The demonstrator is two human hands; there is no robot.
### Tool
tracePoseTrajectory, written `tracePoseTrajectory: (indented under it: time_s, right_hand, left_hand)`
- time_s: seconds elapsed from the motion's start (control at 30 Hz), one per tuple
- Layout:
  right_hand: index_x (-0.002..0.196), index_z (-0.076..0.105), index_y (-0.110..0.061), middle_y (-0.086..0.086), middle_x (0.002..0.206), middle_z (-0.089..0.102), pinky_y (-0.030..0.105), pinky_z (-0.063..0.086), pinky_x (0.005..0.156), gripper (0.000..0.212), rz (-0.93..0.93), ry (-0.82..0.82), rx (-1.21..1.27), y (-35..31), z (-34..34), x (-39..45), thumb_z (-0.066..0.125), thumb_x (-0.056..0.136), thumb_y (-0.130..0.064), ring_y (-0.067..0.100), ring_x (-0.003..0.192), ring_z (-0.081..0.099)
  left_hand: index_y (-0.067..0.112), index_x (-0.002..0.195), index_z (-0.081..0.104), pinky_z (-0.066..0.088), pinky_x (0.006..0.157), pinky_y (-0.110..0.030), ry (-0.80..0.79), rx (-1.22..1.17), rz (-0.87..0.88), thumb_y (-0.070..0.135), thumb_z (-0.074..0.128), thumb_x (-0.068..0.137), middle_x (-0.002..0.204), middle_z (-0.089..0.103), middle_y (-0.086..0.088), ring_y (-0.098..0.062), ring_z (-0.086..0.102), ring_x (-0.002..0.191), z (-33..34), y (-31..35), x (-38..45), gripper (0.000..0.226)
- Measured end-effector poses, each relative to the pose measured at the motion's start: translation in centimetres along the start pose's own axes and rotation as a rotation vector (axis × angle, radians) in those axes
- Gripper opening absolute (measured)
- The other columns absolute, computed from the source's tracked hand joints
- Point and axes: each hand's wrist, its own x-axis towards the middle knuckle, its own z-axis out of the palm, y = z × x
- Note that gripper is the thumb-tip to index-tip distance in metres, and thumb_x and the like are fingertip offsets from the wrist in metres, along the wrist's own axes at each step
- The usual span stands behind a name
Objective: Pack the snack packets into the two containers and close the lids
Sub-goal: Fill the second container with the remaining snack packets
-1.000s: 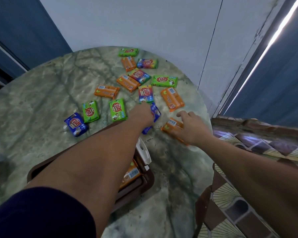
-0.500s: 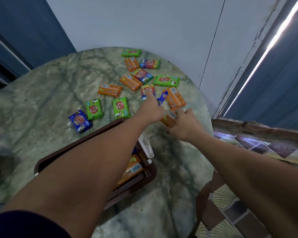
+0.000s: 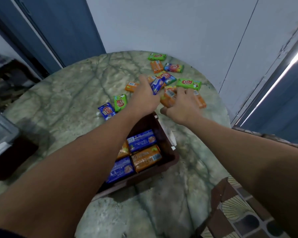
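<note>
My left hand (image 3: 144, 97) holds a blue snack packet (image 3: 156, 85) above the table. My right hand (image 3: 182, 107) grips an orange packet (image 3: 168, 97) just to its right. Both hands hover past the far end of an open brown container (image 3: 169, 143), which holds blue packets (image 3: 141, 140) and orange packets (image 3: 147, 158). Loose green, orange and blue packets lie scattered on the marble table (image 3: 67, 93): a green one (image 3: 189, 84) at the right, a green one (image 3: 120, 105) and a blue one (image 3: 107, 111) at the left.
A second dark container with a grey lid (image 3: 0, 140) sits at the table's left edge. A patterned chair seat (image 3: 239, 212) is at the lower right. A white wall (image 3: 162, 23) stands behind the round table.
The view has tilted down, showing the container's inside. My left hand has lifted the blue packet farther up; my right hand has raised the orange packet off the table.
</note>
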Motion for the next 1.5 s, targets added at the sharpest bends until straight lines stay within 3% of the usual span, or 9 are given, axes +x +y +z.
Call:
tracePoseTrajectory:
  time_s: [0.17, 0.27, 0.37, 0.53, 0.7, 0.83, 1.03, 1.33, 1.5]
  right_hand:
    - [0.141, 0.039, -0.019, 0.007, 0.138, 0.034, 0.042, 0.049, 0.094, 0.093, -0.143, -0.036, 0.032, -3.9, 2.1, -1.9, 0.080, 0.067, -0.059, 0.032, 0.120, 0.053]
    - [0.139, 0.039, -0.021, 0.007, 0.134, 0.035, 0.041, 0.050, 0.088, 0.090, -0.256, -0.072, -0.024, -5.6, 3.5, -3.4, 0.080, 0.067, -0.055, 0.032, 0.115, 0.054]
    - [0.138, 0.039, -0.020, 0.006, 0.130, 0.036, 0.041, 0.051, 0.086, 0.088, -0.390, -0.156, -0.082, -6.4, 5.0, -4.8, 0.081, 0.067, -0.052, 0.033, 0.112, 0.055]
    - [0.139, 0.039, -0.021, 0.004, 0.128, 0.036, 0.040, 0.051, 0.083, 0.087, -0.530, -0.346, -0.237, -6.5, 7.0, -6.6, 0.082, 0.068, -0.048, 0.030, 0.108, 0.057]
    - [0.139, 0.039, -0.025, 0.003, 0.125, 0.039, 0.040, 0.050, 0.087, 0.088, -0.603, -0.548, -0.499, -5.1, 7.7, -7.3, 0.084, 0.067, -0.047, 0.027, 0.108, 0.053]
    - [0.140, 0.041, -0.027, 0.006, 0.135, 0.045, 0.043, 0.044, 0.097, 0.080, -0.666, -0.625, -0.703, -4.4, 8.2, -7.5, 0.080, 0.073, -0.047, 0.029, 0.123, 0.045]
    - [0.144, 0.043, -0.031, 0.005, 0.138, 0.046, 0.043, 0.041, 0.099, 0.076, -0.671, -0.629, -0.732, -4.1, 8.4, -7.5, 0.079, 0.078, -0.039, 0.029, 0.127, 0.046]
    - [0.138, 0.045, -0.033, 0.003, 0.135, 0.048, 0.042, 0.043, 0.095, 0.069, -0.660, -0.606, -0.723, -4.0, 8.8, -7.4, 0.080, 0.079, -0.035, 0.028, 0.123, 0.051]
    - [0.139, 0.047, -0.032, 0.003, 0.132, 0.047, 0.041, 0.044, 0.094, 0.067, -0.646, -0.593, -0.692, -4.0, 8.6, -7.5, 0.077, 0.080, -0.043, 0.028, 0.122, 0.050]
  left_hand:
    - [0.017, 0.110, 0.030, 0.038, 0.059, -0.026, 0.095, 0.041, -0.035, 0.031, 0.065, 0.089, 0.096, 0.055, -0.003, -0.011, 0.055, 0.075, -4.0, -4.0, -4.0, 0.043]
    - [0.022, 0.112, 0.028, 0.045, 0.069, -0.030, 0.105, 0.018, -0.061, 0.044, 0.064, 0.082, 0.101, 0.057, -0.004, -0.016, 0.059, 0.083, -5.8, -6.2, -7.6, 0.051]
    - [0.027, 0.119, 0.027, 0.047, 0.076, -0.026, 0.008, -0.048, -0.106, 0.041, 0.065, 0.083, 0.104, 0.059, 0.002, -0.010, 0.062, 0.087, -6.9, -8.3, -11.5, 0.054]
    - [0.037, 0.130, 0.024, 0.046, 0.102, -0.046, -0.166, 0.198, -0.168, 0.051, 0.074, 0.072, 0.130, 0.043, -0.004, -0.023, 0.050, 0.117, -6.5, -12.6, -15.4, 0.078]
    - [0.036, 0.123, 0.037, 0.049, 0.094, -0.044, -0.358, 0.293, -0.134, 0.047, 0.083, 0.070, 0.120, 0.048, 0.000, -0.021, 0.050, 0.108, -5.3, -14.2, -17.1, 0.071]
    - [0.032, 0.123, 0.042, 0.049, 0.097, -0.046, -0.389, 0.393, -0.082, 0.038, 0.084, 0.072, 0.132, 0.051, -0.004, -0.025, 0.049, 0.119, -3.6, -14.8, -17.5, 0.066]
    - [0.023, 0.119, 0.054, 0.053, 0.090, -0.046, -0.416, 0.487, -0.020, 0.033, 0.082, 0.077, 0.123, 0.053, -0.006, -0.028, 0.056, 0.111, -2.6, -14.6, -16.8, 0.052]
    - [0.019, 0.126, 0.066, 0.049, 0.098, -0.035, -0.448, 0.571, 0.089, 0.014, 0.072, 0.087, 0.126, 0.063, -0.006, -0.024, 0.058, 0.115, -2.6, -14.1, -16.3, 0.040]
    - [0.020, 0.121, 0.068, 0.051, 0.094, -0.038, -0.445, 0.503, 0.043, 0.025, 0.077, 0.084, 0.120, 0.062, -0.004, -0.024, 0.060, 0.108, -3.0, -14.1, -16.7, 0.039]
